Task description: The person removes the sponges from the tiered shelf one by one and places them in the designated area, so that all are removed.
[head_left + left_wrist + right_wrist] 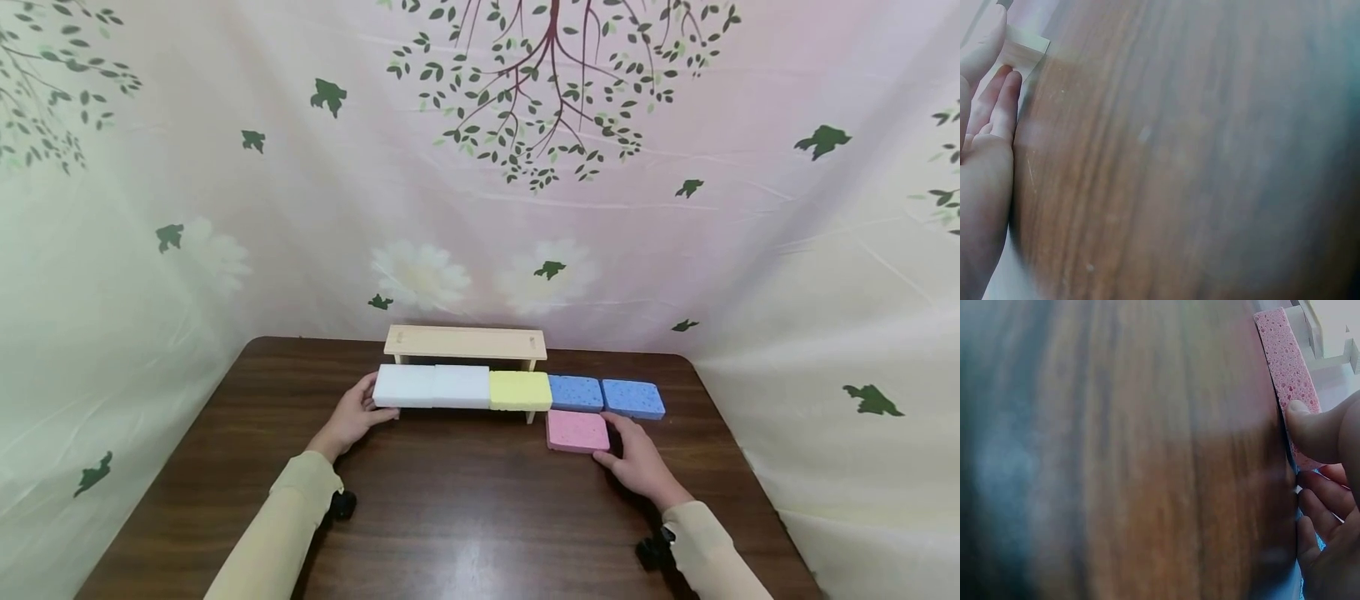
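Note:
A row of two white sponges point(404, 386) point(461, 387) and a yellow sponge point(520, 391) spans the front of a small wooden stand point(465, 342). My left hand point(351, 421) grips the left end of the outer white sponge, thumb along its front and fingers at its side. In the left wrist view, its fingertips are beside a pale wooden edge point(1025, 47). My right hand point(641, 458) holds a pink sponge point(577, 431) by its right end, the thumb point(1310, 428) on its front face. Two blue sponges point(576, 392) point(633, 399) lie just behind it on the table.
The dark wood table point(465, 508) meets a printed cloth backdrop point(480, 283) behind the stand. More cloth hangs at both sides. A dark wrist device point(342, 505) shows below the left sleeve, another point(652, 552) by the right sleeve.

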Motion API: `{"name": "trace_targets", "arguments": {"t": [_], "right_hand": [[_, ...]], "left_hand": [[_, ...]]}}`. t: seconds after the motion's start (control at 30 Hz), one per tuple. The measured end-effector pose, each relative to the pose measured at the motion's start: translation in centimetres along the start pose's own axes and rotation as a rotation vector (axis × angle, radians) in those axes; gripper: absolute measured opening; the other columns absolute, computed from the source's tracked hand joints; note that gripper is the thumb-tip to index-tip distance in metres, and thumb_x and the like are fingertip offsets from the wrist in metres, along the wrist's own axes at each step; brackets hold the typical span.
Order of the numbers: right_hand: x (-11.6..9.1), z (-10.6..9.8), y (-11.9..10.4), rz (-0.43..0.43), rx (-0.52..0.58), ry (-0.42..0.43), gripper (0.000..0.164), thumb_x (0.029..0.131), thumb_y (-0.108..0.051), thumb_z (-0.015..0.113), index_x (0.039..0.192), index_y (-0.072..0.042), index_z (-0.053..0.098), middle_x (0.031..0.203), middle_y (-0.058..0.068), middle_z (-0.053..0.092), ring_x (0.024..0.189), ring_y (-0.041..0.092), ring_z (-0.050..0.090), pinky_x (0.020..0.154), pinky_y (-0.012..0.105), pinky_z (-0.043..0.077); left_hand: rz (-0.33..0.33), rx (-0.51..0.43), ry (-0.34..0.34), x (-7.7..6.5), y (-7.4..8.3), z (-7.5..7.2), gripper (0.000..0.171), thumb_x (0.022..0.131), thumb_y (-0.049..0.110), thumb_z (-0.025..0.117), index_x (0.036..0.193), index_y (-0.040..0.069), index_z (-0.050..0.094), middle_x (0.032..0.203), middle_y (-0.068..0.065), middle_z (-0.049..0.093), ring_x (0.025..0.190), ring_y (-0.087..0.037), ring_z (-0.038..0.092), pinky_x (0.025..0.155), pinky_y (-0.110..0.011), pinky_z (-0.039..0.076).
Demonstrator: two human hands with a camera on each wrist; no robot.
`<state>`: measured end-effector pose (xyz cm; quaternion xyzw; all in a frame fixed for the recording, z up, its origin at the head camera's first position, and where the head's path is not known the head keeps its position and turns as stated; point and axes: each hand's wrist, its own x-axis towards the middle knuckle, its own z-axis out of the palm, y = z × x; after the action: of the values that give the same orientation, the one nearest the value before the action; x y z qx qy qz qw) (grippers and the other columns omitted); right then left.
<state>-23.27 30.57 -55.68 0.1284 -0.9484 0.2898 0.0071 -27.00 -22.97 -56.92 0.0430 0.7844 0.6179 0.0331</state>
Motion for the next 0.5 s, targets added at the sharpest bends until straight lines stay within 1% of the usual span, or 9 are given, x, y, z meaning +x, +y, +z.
{"name": "trace_targets", "arguments": {"t": [0.2, 0.23, 0.4, 0.5], "right_hand": [[0.37, -0.12, 0.13, -0.011, -0.010, -0.011, 0.071, 0.093, -0.017, 0.080, 0.153, 0.001, 0.045, 0.152, 0.028, 0.051, 0.139, 0.050, 0.046, 0.113, 0.071, 0.037], [0.40, -0.13, 0.15, -0.013, -0.011, -0.012, 0.071, 0.093, -0.016, 0.080, 0.153, 0.001, 0.045, 0.151, 0.028, 0.051, 0.139, 0.050, 0.046, 0.113, 0.071, 0.037], [0.46, -0.15, 0.16, -0.023, -0.019, -0.008, 0.071, 0.093, -0.015, 0.081, 0.151, 0.003, 0.046, 0.149, 0.029, 0.052, 0.138, 0.050, 0.048, 0.112, 0.071, 0.038], [0.48, -0.24, 0.18, -0.030, -0.020, -0.005, 0.070, 0.092, -0.014, 0.081, 0.151, 0.004, 0.046, 0.148, 0.029, 0.053, 0.137, 0.050, 0.049, 0.112, 0.070, 0.038]], "left_hand": [[-0.010, 0.004, -0.002, -0.01, 0.05, -0.09, 0.092, 0.089, 0.007, 0.085, 0.163, 0.007, 0.031, 0.156, -0.021, 0.050, 0.142, -0.035, 0.051, 0.112, -0.032, 0.046], [-0.012, 0.006, -0.006, -0.12, 0.35, -0.10, 0.092, 0.089, 0.006, 0.085, 0.163, 0.006, 0.031, 0.156, -0.022, 0.050, 0.142, -0.036, 0.051, 0.112, -0.032, 0.047], [-0.012, 0.006, -0.008, -0.15, 0.43, -0.06, 0.091, 0.090, 0.005, 0.084, 0.163, 0.006, 0.031, 0.156, -0.022, 0.050, 0.142, -0.036, 0.051, 0.113, -0.032, 0.046], [0.001, 0.006, -0.008, -0.07, 0.15, -0.09, 0.091, 0.089, 0.007, 0.085, 0.163, 0.007, 0.032, 0.155, -0.021, 0.051, 0.141, -0.035, 0.052, 0.112, -0.032, 0.047]]}}
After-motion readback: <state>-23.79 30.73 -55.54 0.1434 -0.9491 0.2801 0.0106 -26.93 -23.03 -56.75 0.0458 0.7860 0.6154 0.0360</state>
